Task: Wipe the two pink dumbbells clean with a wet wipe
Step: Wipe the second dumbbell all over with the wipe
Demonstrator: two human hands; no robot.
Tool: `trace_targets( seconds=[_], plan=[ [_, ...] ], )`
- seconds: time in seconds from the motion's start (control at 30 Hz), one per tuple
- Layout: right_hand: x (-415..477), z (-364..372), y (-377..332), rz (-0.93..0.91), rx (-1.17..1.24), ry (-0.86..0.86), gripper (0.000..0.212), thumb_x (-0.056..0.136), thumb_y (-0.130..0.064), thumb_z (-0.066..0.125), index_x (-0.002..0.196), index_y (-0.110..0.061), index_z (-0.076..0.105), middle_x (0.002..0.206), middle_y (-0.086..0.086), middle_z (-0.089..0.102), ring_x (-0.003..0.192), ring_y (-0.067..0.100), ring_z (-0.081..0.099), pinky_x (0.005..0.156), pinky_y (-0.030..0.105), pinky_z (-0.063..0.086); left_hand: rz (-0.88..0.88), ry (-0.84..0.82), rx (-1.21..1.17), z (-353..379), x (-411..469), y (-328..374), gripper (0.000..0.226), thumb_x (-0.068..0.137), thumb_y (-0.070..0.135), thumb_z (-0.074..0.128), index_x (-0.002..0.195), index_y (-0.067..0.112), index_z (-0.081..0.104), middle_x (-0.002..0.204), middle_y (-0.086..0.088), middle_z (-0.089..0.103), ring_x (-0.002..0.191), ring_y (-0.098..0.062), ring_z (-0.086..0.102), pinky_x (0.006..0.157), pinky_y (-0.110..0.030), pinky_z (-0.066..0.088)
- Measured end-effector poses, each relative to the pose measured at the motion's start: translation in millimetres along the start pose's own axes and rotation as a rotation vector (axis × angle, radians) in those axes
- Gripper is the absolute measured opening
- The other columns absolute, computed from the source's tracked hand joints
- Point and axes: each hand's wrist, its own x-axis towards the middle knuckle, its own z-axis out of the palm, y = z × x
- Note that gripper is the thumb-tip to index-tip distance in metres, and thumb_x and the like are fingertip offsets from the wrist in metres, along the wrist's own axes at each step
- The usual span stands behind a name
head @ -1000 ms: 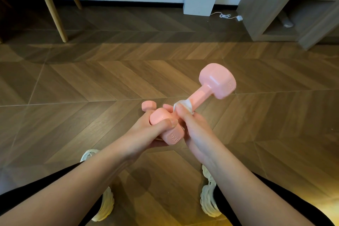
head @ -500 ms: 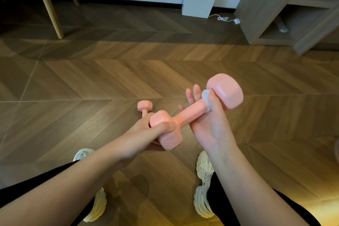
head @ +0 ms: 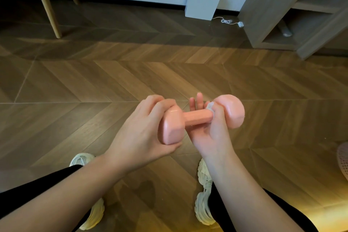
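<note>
1 pink dumbbell (head: pixel 197 117) is held level above the wooden floor (head: pixel 113 81), in front of the person's knees, its bar running left to right. The left hand (head: pixel 143 133) grips the left head, fingers curled over the top and thumb underneath, so much of that head is covered. The right hand (head: pixel 211 135) cups the bar from below at its right end. Its thumb pinches a crumpled white wet wipe (head: pixel 210 106) against the bar just where it meets the right head, and 2 fingertips (head: pixel 199 100) stick up behind the bar. Only a small bit of the wipe shows past the thumb.

Below the forearms are 2 pale chunky shoes (head: pixel 202 203), partly hidden by the arms and black trouser legs. Against the far wall stands a white box (head: pixel 202 3) with a thin white cable (head: pixel 227 21) lying on the floor to its right. At the top left are 2 slanted wooden legs (head: pixel 46 3). A wooden shelf unit (head: pixel 273 5) fills the top right corner. A pink mesh object (head: pixel 343 160) is cut off by the right edge; what it is cannot be told.
</note>
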Motion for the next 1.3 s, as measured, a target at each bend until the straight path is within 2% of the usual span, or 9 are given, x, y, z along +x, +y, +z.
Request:
trace_targets(
  seconds=[0.13, 0.33, 0.47, 0.63, 0.73, 0.87, 1.1, 1.23, 1.3],
  plan=[
    [-4.4, 1.1, -4.8, -0.075, -0.059, -0.098, 0.019, 0.093, -0.01, 0.049, 0.11, -0.016, 0.054, 0.106, -0.005, 0.077, 0.098, 0.014, 0.074, 0.085, 0.043, 0.054, -0.365, -0.094, -0.319, -2.0, 4.4, 2.5, 0.077, 0.057, 0.065, 0.075, 0.123, 0.038, 0.047, 0.115, 0.018, 0.055, 0.103, 0.002, 0.055, 0.081, -0.017, 0.049],
    [-11.6, 7.3, -12.2, -0.109, -0.089, -0.258, 0.031, 0.084, -0.014, 0.063, 0.114, -0.018, 0.056, 0.109, -0.001, 0.076, 0.106, 0.021, 0.071, 0.086, 0.045, 0.056, -0.855, -0.381, -1.12, -2.6, 7.6, 13.6, 0.074, 0.062, 0.072, 0.059, 0.108, 0.015, 0.062, 0.101, -0.028, 0.067, 0.081, -0.03, 0.067, 0.072, -0.04, 0.059],
    [-9.2, 8.7, -13.0, -0.108, -0.05, -0.19, 0.024, 0.093, -0.021, 0.06, 0.115, -0.017, 0.054, 0.103, -0.005, 0.077, 0.101, 0.017, 0.073, 0.085, 0.042, 0.056, -0.389, -0.167, -0.454, -0.7, 1.4, 9.5, 0.067, 0.065, 0.062, 0.07, 0.121, 0.033, 0.048, 0.118, 0.008, 0.057, 0.104, -0.005, 0.058, 0.087, -0.021, 0.051],
    [-4.3, 8.9, -14.9, -0.069, 0.027, -0.101, 0.008, 0.096, -0.018, 0.054, 0.103, -0.016, 0.057, 0.092, -0.009, 0.077, 0.09, 0.017, 0.075, 0.085, 0.042, 0.054, 0.046, 0.057, -0.092, 3.6, 2.8, 4.9, 0.09, 0.066, 0.035, 0.088, 0.14, 0.018, 0.039, 0.135, -0.005, 0.046, 0.122, -0.021, 0.05, 0.098, -0.041, 0.049],
    [-5.5, 8.4, -16.0, -0.074, 0.079, -0.077, 0.01, 0.096, -0.013, 0.051, 0.104, -0.013, 0.058, 0.085, -0.006, 0.077, 0.088, 0.018, 0.076, 0.081, 0.041, 0.055, -0.41, -0.086, -0.661, 0.9, 8.5, 15.2, 0.097, 0.059, 0.051, 0.079, 0.142, 0.036, 0.032, 0.134, -0.001, 0.047, 0.107, -0.007, 0.062, 0.086, -0.03, 0.057],
    [-6.3, 6.5, -16.7, -0.08, 0.06, -0.073, 0.01, 0.095, -0.014, 0.05, 0.103, -0.014, 0.057, 0.084, -0.007, 0.076, 0.092, 0.019, 0.075, 0.086, 0.044, 0.053, -0.901, -0.298, -1.328, -2.0, 16.6, 15.1, 0.088, 0.07, 0.062, 0.065, 0.138, 0.013, 0.039, 0.101, -0.023, 0.063, 0.071, -0.029, 0.067, 0.059, -0.038, 0.06],
    [-8.9, 2.5, 3.0, 0.075, -0.062, -0.146, 0.01, 0.09, -0.009, 0.058, 0.085, -0.016, 0.053, 0.105, 0.007, 0.076, 0.095, 0.024, 0.072, 0.082, 0.044, 0.06, 0.054, -0.129, -0.307, 1.3, 5.8, 9.8, 0.08, 0.074, 0.025, 0.084, 0.142, 0.024, 0.043, 0.139, 0.003, 0.045, 0.133, -0.016, 0.044, 0.103, -0.043, 0.046],
    [-10.7, 1.7, 9.7, 0.06, -0.2, -0.167, 0.014, 0.089, -0.012, 0.063, 0.08, -0.014, 0.074, 0.106, 0.006, 0.074, 0.096, 0.021, 0.067, 0.094, 0.044, 0.055, 0.038, -0.127, -0.309, 3.2, 4.8, 8.0, 0.082, 0.075, 0.019, 0.081, 0.144, 0.02, 0.038, 0.139, 0.008, 0.04, 0.134, -0.015, 0.041, 0.105, -0.041, 0.043],
    [-12.0, 2.8, 9.1, 0.012, -0.244, -0.186, 0.03, 0.082, -0.016, 0.068, 0.11, -0.005, 0.073, 0.108, 0.006, 0.072, 0.104, 0.02, 0.065, 0.091, 0.042, 0.057, -0.071, -0.154, -0.393, 5.0, 0.2, 8.1, 0.082, 0.075, 0.027, 0.078, 0.142, 0.03, 0.031, 0.134, 0.015, 0.036, 0.126, -0.014, 0.043, 0.101, -0.036, 0.046]
  ],
)
